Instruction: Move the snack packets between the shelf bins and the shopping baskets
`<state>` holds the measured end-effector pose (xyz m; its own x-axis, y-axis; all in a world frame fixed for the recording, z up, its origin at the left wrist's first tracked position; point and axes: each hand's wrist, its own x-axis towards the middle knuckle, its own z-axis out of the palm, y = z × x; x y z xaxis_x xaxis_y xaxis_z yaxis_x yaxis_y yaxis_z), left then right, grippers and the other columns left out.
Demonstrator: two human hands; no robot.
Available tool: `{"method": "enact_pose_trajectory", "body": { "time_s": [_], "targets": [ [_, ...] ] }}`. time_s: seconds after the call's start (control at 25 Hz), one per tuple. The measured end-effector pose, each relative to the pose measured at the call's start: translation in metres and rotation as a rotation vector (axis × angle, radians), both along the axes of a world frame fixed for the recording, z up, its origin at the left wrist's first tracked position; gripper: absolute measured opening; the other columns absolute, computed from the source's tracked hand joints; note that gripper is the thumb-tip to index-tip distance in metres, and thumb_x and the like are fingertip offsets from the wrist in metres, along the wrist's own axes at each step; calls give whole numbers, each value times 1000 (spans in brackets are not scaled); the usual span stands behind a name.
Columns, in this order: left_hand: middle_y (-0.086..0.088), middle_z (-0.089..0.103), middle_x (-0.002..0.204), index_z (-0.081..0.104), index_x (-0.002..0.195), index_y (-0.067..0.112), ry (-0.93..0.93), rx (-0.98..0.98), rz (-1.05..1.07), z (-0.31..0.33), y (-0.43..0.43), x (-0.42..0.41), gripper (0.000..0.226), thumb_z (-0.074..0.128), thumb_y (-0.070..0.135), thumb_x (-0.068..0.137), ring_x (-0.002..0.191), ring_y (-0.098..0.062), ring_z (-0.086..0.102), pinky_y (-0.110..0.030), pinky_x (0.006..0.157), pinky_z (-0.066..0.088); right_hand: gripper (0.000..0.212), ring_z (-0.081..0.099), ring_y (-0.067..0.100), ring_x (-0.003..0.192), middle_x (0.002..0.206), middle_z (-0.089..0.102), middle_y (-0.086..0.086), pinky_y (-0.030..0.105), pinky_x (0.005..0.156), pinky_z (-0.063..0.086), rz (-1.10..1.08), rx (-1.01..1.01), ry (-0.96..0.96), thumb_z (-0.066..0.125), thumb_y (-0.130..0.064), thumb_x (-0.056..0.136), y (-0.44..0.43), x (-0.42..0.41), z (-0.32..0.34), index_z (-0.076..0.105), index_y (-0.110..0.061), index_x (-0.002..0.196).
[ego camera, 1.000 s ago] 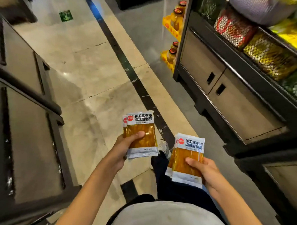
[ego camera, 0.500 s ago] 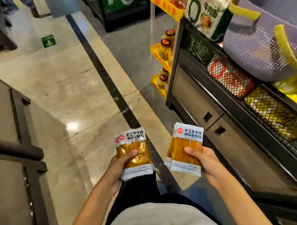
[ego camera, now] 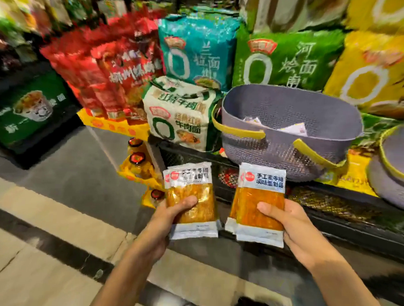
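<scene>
My left hand (ego camera: 168,217) grips a small stack of orange snack packets (ego camera: 191,198) with white labelled tops, thumb across the front. My right hand (ego camera: 292,228) grips another stack of the same packets (ego camera: 259,201). Both stacks are upright, side by side, in front of the shelf. Just above and behind the right stack a grey mesh shopping basket (ego camera: 290,124) with yellow handles sits on the shelf, with a few pale packets inside. A second grey basket (ego camera: 397,168) shows at the right edge.
Large noodle bags fill the shelf: red (ego camera: 114,72), teal (ego camera: 196,53), green (ego camera: 286,59), yellow (ego camera: 376,68), and a white one (ego camera: 177,119). Black wire bins (ego camera: 333,204) run below the baskets. A yellow rack of jars (ego camera: 138,161) stands at the shelf's left. Tiled floor lies on the left.
My view has swung up from the floor and lower cabinets to the shelf front. Both hands, still holding their packets, have risen toward the grey basket.
</scene>
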<state>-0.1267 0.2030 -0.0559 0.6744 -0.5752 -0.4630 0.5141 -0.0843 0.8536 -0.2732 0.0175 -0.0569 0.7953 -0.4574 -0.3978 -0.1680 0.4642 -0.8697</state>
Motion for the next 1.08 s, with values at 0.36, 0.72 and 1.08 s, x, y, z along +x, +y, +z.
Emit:
{"method": "enact_pose_trajectory", "body": {
  "time_s": [0.36, 0.72, 1.08],
  "targets": [
    [2, 74, 75, 65, 91, 18, -236, -237, -380, 123, -170, 106, 35, 74, 27, 58, 62, -11, 70, -21, 52, 55, 55, 71, 12, 73, 84, 75, 1, 23, 59, 56, -230, -337, -222, 82, -31, 50, -113, 55, 133, 65, -11, 98],
    [-6, 70, 105, 64, 111, 12, -564, 382, -877, 67, -304, 151, 33, 68, 29, 84, 94, -22, 67, -34, 91, 51, 34, 63, 16, 77, 97, 67, 7, 25, 68, 50, -71, -514, 518, 74, -20, 79, -210, 98, 75, 60, -6, 107],
    [-7, 30, 153, 29, 148, 23, -1012, 858, -1033, 45, -319, 150, 160, 50, 98, 8, 136, -28, 37, -39, 112, 32, 51, 56, 30, 99, 107, 61, 11, 30, 71, 40, 299, -1087, 984, 60, -57, 82, -217, 110, 60, 57, -8, 94]
  ]
}}
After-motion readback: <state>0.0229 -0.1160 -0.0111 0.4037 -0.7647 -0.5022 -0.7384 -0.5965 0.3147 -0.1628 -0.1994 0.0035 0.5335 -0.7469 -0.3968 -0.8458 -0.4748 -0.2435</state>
